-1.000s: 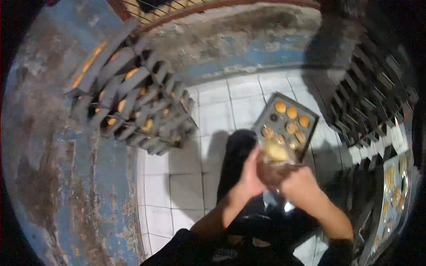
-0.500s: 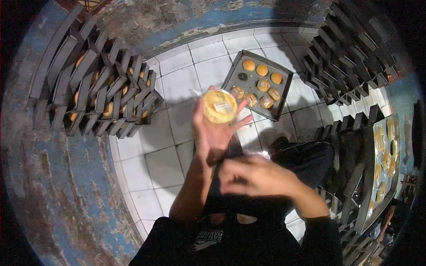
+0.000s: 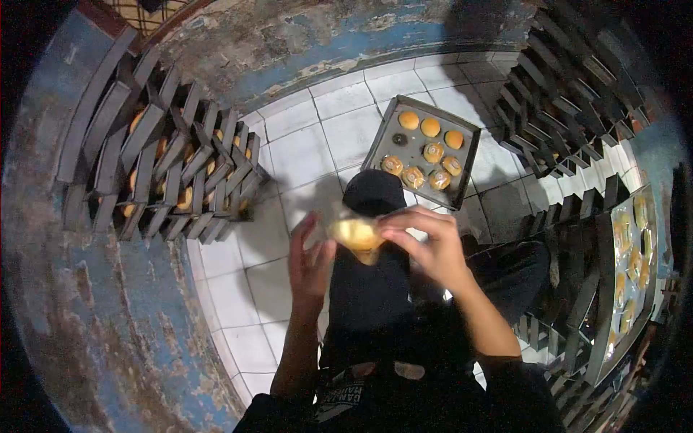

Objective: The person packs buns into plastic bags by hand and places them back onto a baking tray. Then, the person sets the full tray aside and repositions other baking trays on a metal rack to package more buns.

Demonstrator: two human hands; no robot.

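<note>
A yellow-gold bun in clear plastic (image 3: 357, 234), smeared by motion, is held up over my knee. My right hand (image 3: 433, 244) is closed, pinching the wrapper's right side between thumb and fingers. On the bun's other side my left hand (image 3: 312, 258) is upright with its fingers apart. Whether its fingertips touch the plastic is not clear. Beyond my knee a dark metal tray (image 3: 468, 164) lies on the floor, bearing bare buns (image 3: 430, 127) at its far side and wrapped buns (image 3: 413, 177) nearer me.
Stacked dark trays with buns (image 3: 162, 159) stand at the left wall. More stacked trays (image 3: 570, 90) rise at the far right. Close on my right, a tray of wrapped buns (image 3: 626, 270) tops another stack. White tiles (image 3: 296, 144) cover the floor.
The bun came down from my left palm and tilted. My right hand rose from near my lap and took its right side. My left hand moved lower and left.
</note>
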